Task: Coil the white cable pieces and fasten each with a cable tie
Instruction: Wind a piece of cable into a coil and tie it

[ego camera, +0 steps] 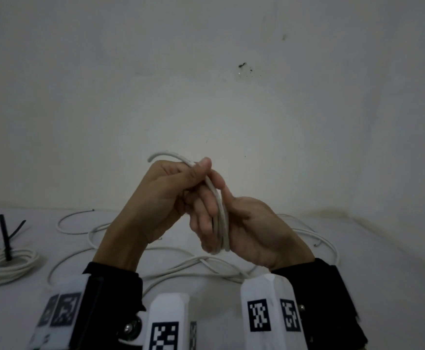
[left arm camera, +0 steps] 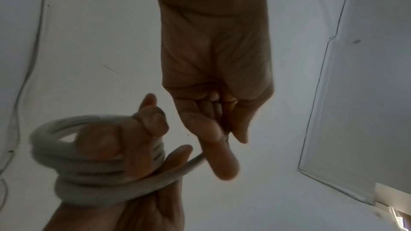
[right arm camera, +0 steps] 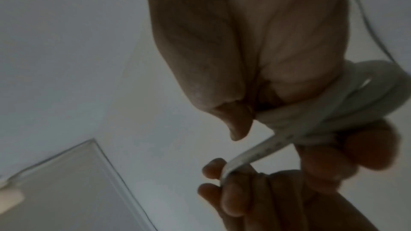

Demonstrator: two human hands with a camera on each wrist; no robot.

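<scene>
Both hands are raised above the table. A white cable coil (ego camera: pixel 222 218) of several turns is looped round the fingers of my right hand (ego camera: pixel 246 223), which holds it; the same coil (left arm camera: pixel 89 166) shows in the left wrist view and again (right arm camera: pixel 364 94) in the right wrist view. My left hand (ego camera: pixel 171 190) pinches the cable's free end (ego camera: pixel 164 155) between thumb and fingers just left of the coil. The free end (right arm camera: pixel 255 154) runs from the coil into the left hand's fingers (right arm camera: pixel 235 196). No cable tie is on this coil.
A finished white coil (ego camera: pixel 9 267) with a black cable tie (ego camera: pixel 5 238) standing up from it lies at the table's left. More black ties (ego camera: pixel 16 228) lie beside it. Loose white cables (ego camera: pixel 181 263) sprawl on the table below my hands. A pale wall (ego camera: pixel 206 72) stands behind.
</scene>
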